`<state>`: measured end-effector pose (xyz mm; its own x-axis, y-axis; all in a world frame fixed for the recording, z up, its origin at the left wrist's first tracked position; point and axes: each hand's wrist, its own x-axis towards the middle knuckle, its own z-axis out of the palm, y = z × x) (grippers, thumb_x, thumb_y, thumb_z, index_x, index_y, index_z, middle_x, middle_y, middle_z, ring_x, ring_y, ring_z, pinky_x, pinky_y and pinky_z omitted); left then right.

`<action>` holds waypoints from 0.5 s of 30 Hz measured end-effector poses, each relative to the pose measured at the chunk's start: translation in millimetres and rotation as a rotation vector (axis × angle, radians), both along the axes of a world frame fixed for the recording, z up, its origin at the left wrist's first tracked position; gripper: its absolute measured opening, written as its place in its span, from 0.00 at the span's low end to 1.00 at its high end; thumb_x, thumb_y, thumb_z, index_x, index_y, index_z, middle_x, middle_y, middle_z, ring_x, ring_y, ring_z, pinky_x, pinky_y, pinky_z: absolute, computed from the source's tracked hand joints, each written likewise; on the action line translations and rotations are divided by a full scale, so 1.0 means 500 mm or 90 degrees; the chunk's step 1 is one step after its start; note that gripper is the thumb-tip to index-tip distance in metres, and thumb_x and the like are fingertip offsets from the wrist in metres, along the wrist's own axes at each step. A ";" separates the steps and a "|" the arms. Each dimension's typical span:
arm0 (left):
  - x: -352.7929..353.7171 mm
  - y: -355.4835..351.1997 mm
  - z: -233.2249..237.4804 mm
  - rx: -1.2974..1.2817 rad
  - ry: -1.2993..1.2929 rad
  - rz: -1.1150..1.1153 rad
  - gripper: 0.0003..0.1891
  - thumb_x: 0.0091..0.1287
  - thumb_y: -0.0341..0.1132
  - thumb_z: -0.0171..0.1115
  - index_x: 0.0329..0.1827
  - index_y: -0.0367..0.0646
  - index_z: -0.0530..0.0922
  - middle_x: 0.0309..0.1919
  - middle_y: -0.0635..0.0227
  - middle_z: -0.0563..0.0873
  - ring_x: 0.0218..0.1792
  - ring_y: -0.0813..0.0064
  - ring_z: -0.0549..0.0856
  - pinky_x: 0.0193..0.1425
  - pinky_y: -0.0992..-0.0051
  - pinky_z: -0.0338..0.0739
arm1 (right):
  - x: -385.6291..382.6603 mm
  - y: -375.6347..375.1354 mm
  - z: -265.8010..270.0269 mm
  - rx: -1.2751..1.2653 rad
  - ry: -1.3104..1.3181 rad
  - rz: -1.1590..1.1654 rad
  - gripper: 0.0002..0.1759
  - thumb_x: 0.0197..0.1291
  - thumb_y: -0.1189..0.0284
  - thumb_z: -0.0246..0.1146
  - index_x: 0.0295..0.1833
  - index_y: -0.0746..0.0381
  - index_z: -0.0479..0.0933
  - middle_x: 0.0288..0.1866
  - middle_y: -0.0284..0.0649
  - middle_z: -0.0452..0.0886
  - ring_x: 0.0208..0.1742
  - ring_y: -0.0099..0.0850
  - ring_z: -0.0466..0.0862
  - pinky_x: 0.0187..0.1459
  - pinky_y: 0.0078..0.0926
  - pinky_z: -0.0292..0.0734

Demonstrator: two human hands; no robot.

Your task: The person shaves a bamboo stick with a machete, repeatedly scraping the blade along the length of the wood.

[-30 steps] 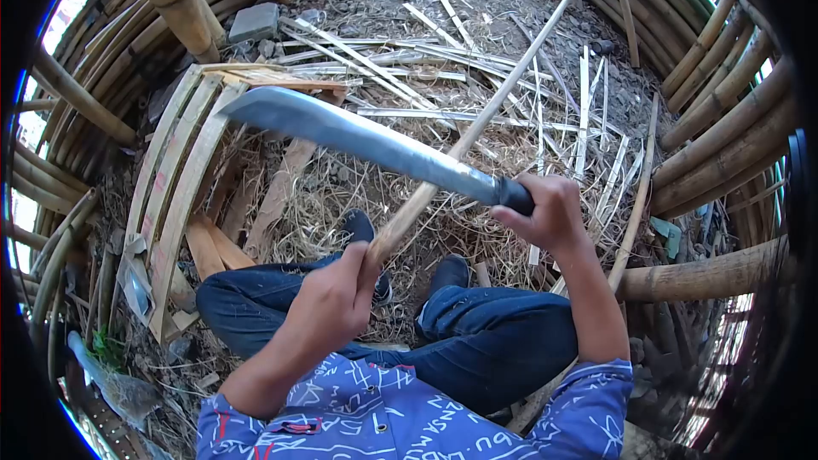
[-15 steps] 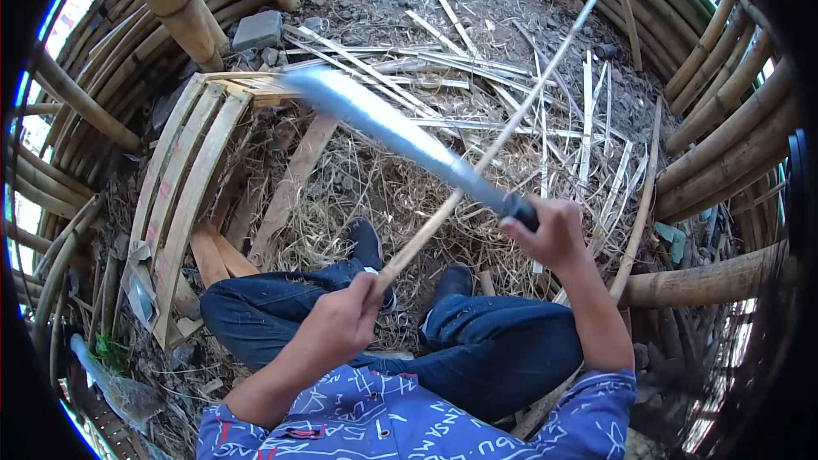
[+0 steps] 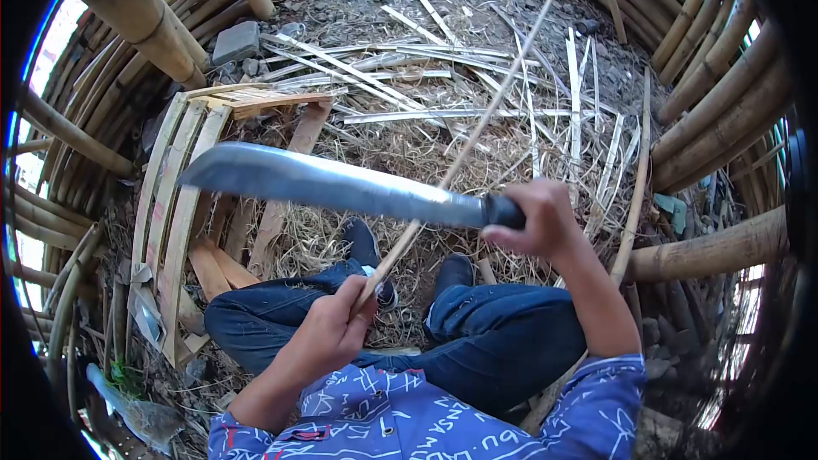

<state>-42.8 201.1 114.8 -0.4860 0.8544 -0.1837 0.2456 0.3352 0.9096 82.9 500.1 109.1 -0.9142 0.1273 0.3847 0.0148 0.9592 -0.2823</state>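
Observation:
My left hand [image 3: 337, 324] is closed around the near end of a long thin bamboo strip [image 3: 487, 116], which slants up and away to the top right. In my right hand [image 3: 538, 220] is the black handle of a large machete [image 3: 324, 184]. Its broad blade points left and lies across the strip near the handle end; whether the two touch I cannot tell. Below them are my bent legs in blue jeans [image 3: 503, 332] and dark shoes [image 3: 361, 243].
A slatted wooden crate [image 3: 160, 213] lies at the left, with a grey block [image 3: 236, 43] behind it. Split bamboo strips [image 3: 443, 116] and shavings cover the ground ahead. Bamboo poles [image 3: 711, 247] stand or lie around both sides.
The machete blade has swung down and nearer to me, now more level. My right hand has shifted slightly left and down. Both hands keep their holds.

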 end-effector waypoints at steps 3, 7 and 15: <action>-0.010 0.002 0.007 -0.080 -0.044 0.008 0.04 0.72 0.28 0.53 0.45 0.39 0.72 0.18 0.70 0.69 0.21 0.81 0.69 0.26 0.75 0.65 | -0.009 0.034 -0.020 -0.154 -0.123 -0.189 0.28 0.55 0.42 0.67 0.28 0.59 0.82 0.17 0.41 0.80 0.19 0.38 0.83 0.26 0.34 0.78; 0.004 -0.014 -0.035 -0.059 -0.149 -0.036 0.03 0.72 0.29 0.51 0.44 0.40 0.71 0.22 0.75 0.68 0.25 0.85 0.67 0.28 0.78 0.63 | 0.010 -0.005 -0.023 -0.188 -0.105 -0.152 0.28 0.54 0.42 0.68 0.29 0.60 0.82 0.17 0.41 0.80 0.20 0.39 0.83 0.27 0.35 0.78; -0.002 -0.038 -0.029 -0.094 -0.143 -0.068 0.02 0.72 0.30 0.52 0.43 0.41 0.72 0.24 0.76 0.70 0.27 0.85 0.67 0.30 0.79 0.65 | 0.007 0.074 -0.043 -0.119 -0.097 -0.302 0.32 0.59 0.39 0.62 0.23 0.59 0.80 0.16 0.38 0.79 0.18 0.33 0.82 0.24 0.33 0.77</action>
